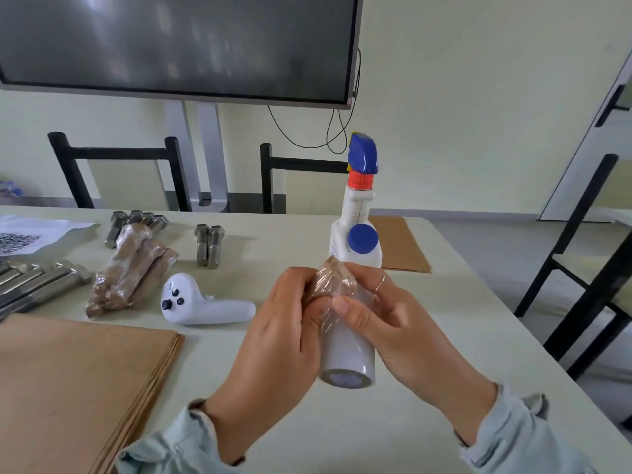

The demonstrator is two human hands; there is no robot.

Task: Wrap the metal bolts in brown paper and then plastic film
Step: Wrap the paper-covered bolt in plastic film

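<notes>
My left hand [273, 333] and my right hand [393, 323] meet above the table's middle. Between them is a bolt wrapped in brown paper [337, 277], with clear film stretched over it. The left hand's fingers curl round the wrapped bolt. My right hand holds the white roll of plastic film [347, 357], thumb pressing film against the bolt. Wrapped bolts [131, 271] lie in a bundle at the left. Bare metal bolts [209, 244] lie behind them, more [41, 282] at the far left. A stack of brown paper sheets [78, 381] lies at the front left.
A white handheld controller [201, 304] lies left of my hands. A white spray bottle with a blue trigger [359, 213] stands just behind them, more brown paper [398, 242] beside it. A printed sheet [30, 234] lies far left. Black chairs [588, 254] stand around the table.
</notes>
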